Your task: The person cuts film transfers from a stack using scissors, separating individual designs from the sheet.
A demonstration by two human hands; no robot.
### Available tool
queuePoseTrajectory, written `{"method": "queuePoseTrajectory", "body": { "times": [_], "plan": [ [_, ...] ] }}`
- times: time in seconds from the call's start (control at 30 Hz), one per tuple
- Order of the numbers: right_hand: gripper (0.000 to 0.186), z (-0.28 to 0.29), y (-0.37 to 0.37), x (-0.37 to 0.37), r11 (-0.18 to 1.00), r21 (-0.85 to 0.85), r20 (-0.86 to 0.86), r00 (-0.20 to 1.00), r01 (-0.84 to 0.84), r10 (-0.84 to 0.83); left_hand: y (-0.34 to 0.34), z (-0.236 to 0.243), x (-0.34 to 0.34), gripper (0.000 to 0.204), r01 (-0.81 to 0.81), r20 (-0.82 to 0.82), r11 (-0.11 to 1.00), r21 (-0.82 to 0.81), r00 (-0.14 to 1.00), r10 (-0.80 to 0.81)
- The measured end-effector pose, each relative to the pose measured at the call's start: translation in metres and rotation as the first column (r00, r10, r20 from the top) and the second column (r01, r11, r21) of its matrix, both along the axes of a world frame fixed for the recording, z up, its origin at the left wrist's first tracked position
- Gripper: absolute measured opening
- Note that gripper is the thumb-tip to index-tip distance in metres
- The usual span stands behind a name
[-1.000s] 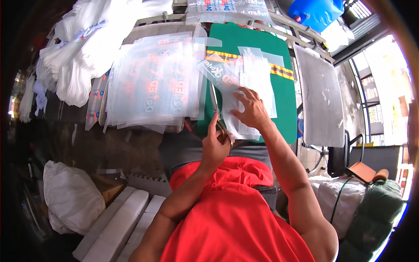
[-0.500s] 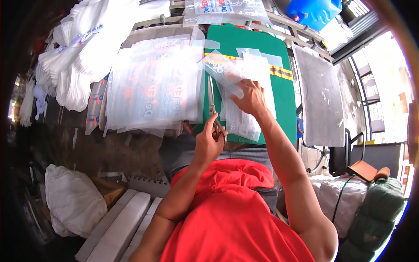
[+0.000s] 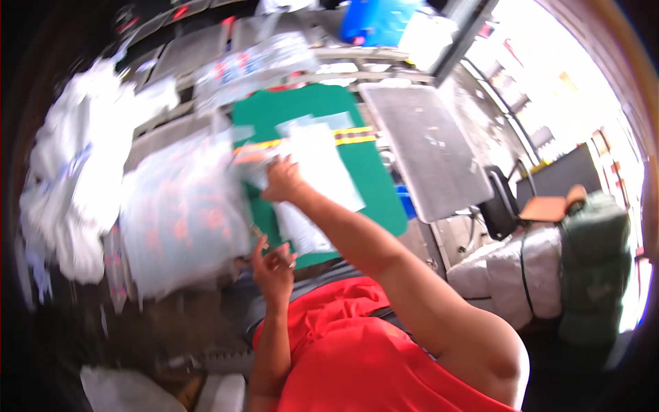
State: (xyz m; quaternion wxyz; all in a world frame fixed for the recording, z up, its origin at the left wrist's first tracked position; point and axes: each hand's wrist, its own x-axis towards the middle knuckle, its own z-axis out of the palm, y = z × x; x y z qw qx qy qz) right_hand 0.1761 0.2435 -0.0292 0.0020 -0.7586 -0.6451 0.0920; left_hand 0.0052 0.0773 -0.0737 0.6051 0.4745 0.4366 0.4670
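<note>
My left hand [image 3: 274, 264] grips metal scissors [image 3: 261, 240] below the left edge of a green mat [image 3: 371, 189], blades pointing up and mostly blurred. My right hand [image 3: 281, 178] is over printed clear plastic strips [image 3: 254, 165] on that mat, fingers bent; motion blur hides whether they grip. White sheets [image 3: 322, 165] lie under and beside it, across a yellow-striped band [image 3: 353, 135]. A stack of printed translucent plastic sheets [image 3: 178, 206] lies just left of the mat.
Piled white plastic bags [image 3: 75, 165] at left; a grey board [image 3: 425, 144] at right, beside a black chair [image 3: 498, 206] and wrapped bundles [image 3: 528, 275]. A blue container [image 3: 377, 20] and slatted racks [image 3: 185, 55] stand beyond. A white sack [image 3: 123, 391] lies lower left.
The view has swung right and blurred, shifting the scene left. My right hand has moved left across the strips relative to the mat; my left hand still holds the scissors.
</note>
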Motion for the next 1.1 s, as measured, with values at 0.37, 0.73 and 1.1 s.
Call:
{"method": "queuePoseTrajectory", "body": {
  "times": [0.37, 0.73, 1.1],
  "plan": [
    [0.053, -0.003, 0.024, -0.022, 0.986, 0.167, 0.077, 0.996, 0.022, -0.035, 0.0, 0.015, 0.016, 0.056, -0.028, -0.056, 0.999, 0.04, 0.998, 0.03],
    [0.011, 0.1, 0.051, 0.026, 0.316, 0.846, -0.511, 0.824, 0.43, 0.245, 0.0, 0.002, 0.008, 0.053, -0.055, 0.017, 0.998, 0.033, 0.998, 0.054],
    [0.033, 0.198, -0.108, 0.066, 0.668, 0.713, -0.286, 0.958, 0.213, 0.0, 0.005, 0.018, 0.009, 0.051, 0.003, -0.006, 0.997, 0.073, 1.0, -0.002]
  ]
}}
